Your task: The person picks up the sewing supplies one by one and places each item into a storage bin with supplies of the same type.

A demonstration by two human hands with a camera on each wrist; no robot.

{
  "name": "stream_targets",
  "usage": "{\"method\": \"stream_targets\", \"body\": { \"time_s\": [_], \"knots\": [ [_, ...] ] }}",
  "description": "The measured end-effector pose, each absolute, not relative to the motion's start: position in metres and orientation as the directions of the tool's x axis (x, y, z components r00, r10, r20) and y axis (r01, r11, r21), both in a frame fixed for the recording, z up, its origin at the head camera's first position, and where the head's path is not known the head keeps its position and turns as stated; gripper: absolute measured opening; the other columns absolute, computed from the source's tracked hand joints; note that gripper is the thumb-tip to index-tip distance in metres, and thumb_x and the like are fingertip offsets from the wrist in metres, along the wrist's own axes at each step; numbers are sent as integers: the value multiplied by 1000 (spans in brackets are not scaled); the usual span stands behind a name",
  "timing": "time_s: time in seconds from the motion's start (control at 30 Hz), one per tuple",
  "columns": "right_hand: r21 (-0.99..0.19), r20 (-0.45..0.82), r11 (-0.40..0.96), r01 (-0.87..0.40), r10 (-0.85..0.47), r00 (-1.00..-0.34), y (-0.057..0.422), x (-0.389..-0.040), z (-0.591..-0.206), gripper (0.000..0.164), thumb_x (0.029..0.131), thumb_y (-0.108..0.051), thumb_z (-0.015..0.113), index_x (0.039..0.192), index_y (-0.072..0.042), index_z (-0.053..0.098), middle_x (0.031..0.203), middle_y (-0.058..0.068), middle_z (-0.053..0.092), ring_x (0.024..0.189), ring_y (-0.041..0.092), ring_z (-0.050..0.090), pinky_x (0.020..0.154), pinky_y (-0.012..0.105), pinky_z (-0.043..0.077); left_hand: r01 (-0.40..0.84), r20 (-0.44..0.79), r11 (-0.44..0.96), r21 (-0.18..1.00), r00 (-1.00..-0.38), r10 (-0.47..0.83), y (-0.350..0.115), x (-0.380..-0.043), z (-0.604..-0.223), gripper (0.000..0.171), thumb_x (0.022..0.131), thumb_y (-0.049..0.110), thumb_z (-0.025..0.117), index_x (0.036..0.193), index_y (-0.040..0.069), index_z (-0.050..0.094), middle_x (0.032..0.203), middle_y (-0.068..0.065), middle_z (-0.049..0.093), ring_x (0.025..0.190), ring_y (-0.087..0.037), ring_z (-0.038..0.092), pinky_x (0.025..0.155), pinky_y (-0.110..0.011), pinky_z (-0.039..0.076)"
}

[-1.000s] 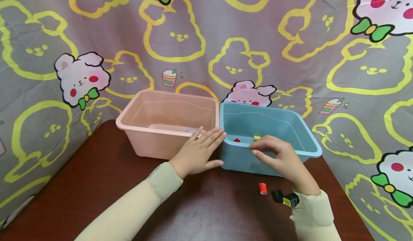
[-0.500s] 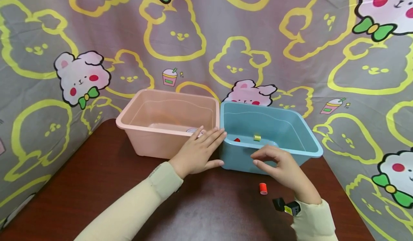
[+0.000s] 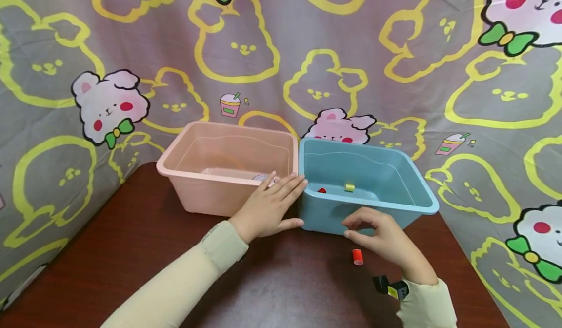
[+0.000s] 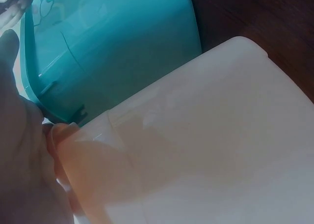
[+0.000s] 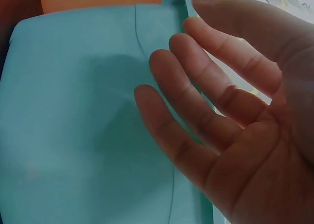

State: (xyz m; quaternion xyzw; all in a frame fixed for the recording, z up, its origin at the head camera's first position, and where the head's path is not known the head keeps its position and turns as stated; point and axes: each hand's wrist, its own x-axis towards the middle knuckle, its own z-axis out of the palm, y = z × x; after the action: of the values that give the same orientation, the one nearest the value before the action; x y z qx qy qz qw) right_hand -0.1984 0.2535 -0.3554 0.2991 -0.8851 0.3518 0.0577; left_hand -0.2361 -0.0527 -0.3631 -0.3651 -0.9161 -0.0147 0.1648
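Observation:
My left hand rests with straight fingers across the front rim of the pink bin, fingertips right at the corner of the blue bin. Before the blue bin's front wall, my right hand hovers with fingers loosely bent. The right wrist view shows that hand's palm and fingers with nothing in them. A small red cylinder with a pale end lies on the table just below the right hand. Inside the blue bin are a yellow cylinder and a red piece, partly hidden by the rim.
Both bins stand side by side at the back of the dark wooden table. A round patterned mark shows on the pink bin's floor. Behind hangs a grey curtain with cartoon prints, close around the table's sides.
My right hand has moved back from the blue bin's rim and lower, toward the red cylinder. The left hand has stayed in place.

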Motion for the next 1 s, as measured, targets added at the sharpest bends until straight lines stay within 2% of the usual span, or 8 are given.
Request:
{"method": "stream_targets", "body": {
  "time_s": [0.2,0.47,0.63,0.83,1.0],
  "knots": [
    [-588,291,572,-572,-511,-809,251,-198,-358,21,86,-17,83,104,-24,74,99,-12,70,87,9,67,80,33,59,677,308,730,-89,-679,667,-53,-236,-363,89,98,67,47,163,12,21,168,-4,21,155,-22,17,125,-50,7],
    [-583,239,597,-551,-523,-818,252,-198,-364,21,86,-14,82,104,-22,73,99,-11,69,85,6,64,78,36,60,683,311,726,-80,-675,669,-54,-236,-363,89,98,65,50,163,12,22,168,-5,21,155,-23,18,125,-50,7],
    [-584,206,607,-539,-531,-822,255,-198,-371,20,86,-14,82,104,-19,73,98,-9,68,85,13,66,78,38,60,684,313,724,-90,-671,672,-54,-235,-363,89,97,66,49,163,12,22,168,-5,21,155,-23,18,125,-51,7],
    [-591,184,603,-536,-546,-817,259,-199,-378,20,87,-16,81,105,-18,73,96,-9,67,84,17,66,75,32,59,691,318,719,-76,-666,674,-53,-236,-364,90,96,64,54,162,11,23,168,-6,22,155,-23,18,125,-51,8],
    [-584,164,610,-535,-557,-814,261,-201,-380,18,88,-16,81,104,-15,73,96,-8,67,84,17,66,74,33,58,689,325,721,-73,-667,670,-53,-237,-364,91,96,63,56,162,11,22,168,-5,21,155,-23,18,125,-51,7]
  ]
}}
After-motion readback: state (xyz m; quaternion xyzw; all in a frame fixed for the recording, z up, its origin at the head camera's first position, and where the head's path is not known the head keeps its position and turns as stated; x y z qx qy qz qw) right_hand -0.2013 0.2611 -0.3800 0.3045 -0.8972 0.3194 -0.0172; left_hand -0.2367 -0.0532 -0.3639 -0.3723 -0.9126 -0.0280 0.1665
